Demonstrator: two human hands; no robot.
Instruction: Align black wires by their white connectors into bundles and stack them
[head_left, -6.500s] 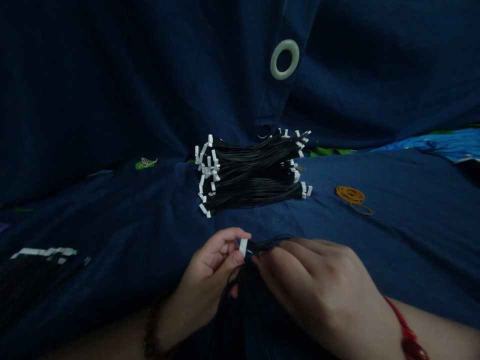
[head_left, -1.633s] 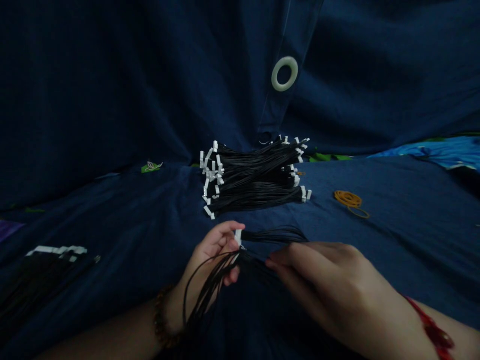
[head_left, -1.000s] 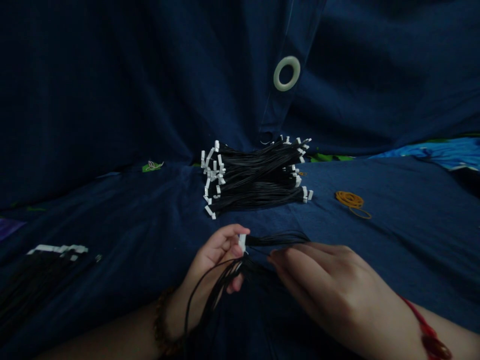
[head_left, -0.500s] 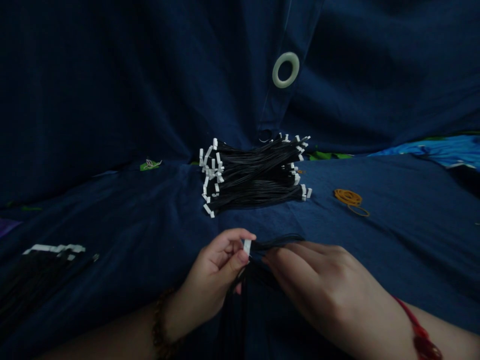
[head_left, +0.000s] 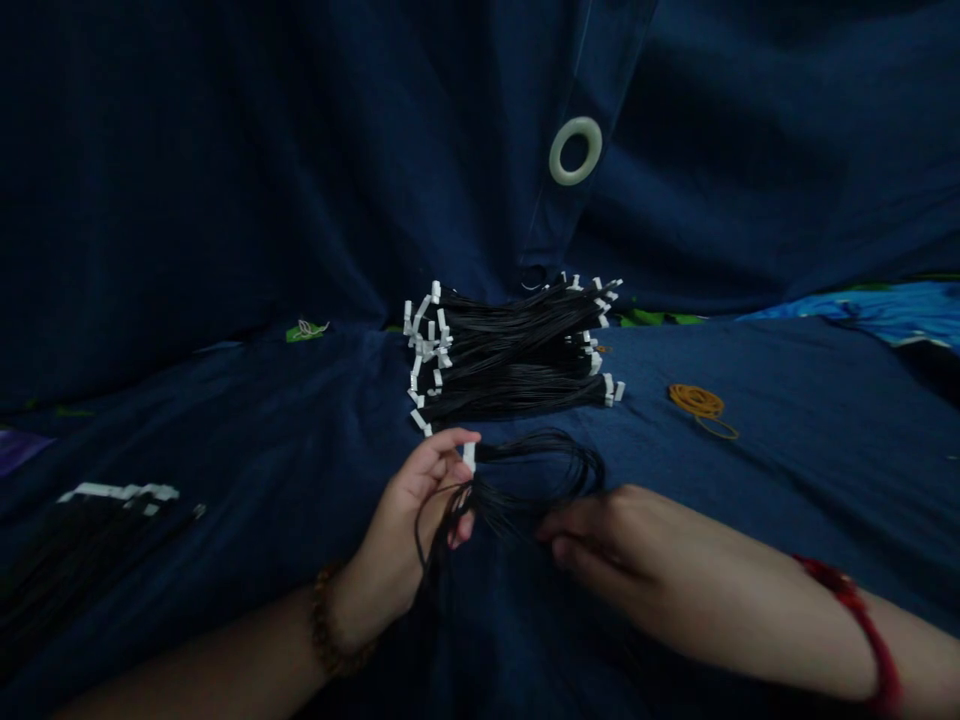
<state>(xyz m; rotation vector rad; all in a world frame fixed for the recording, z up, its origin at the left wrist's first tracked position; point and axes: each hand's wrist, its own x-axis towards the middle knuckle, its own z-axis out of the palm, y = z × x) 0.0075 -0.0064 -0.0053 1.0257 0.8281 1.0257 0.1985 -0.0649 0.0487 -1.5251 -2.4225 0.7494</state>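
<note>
My left hand (head_left: 424, 505) is closed on a bundle of thin black cables (head_left: 536, 445), pinching it at a white connector (head_left: 469, 457). From there the strands bow out to the right in a loop and bend back; others hang below my fingers. My right hand (head_left: 626, 550) is at the loop's lower right, thumb and fingers drawn together. Blur and dim light hide what lies between its fingertips. Just beyond my hands lies a stack of black cable bundles (head_left: 517, 345) with white connectors at both ends.
Right of the stack lies a coil of orange-brown rubber bands (head_left: 696, 402). More black cables with white ends (head_left: 120, 495) rest at the left. Dark blue cloth (head_left: 787, 430) covers the surface, and a blue curtain with a pale ring (head_left: 576, 151) hangs behind.
My left hand has shifted slightly left and up with the connector. My right hand has drawn away from it, down and right, and the cables now bow into an open loop.
</note>
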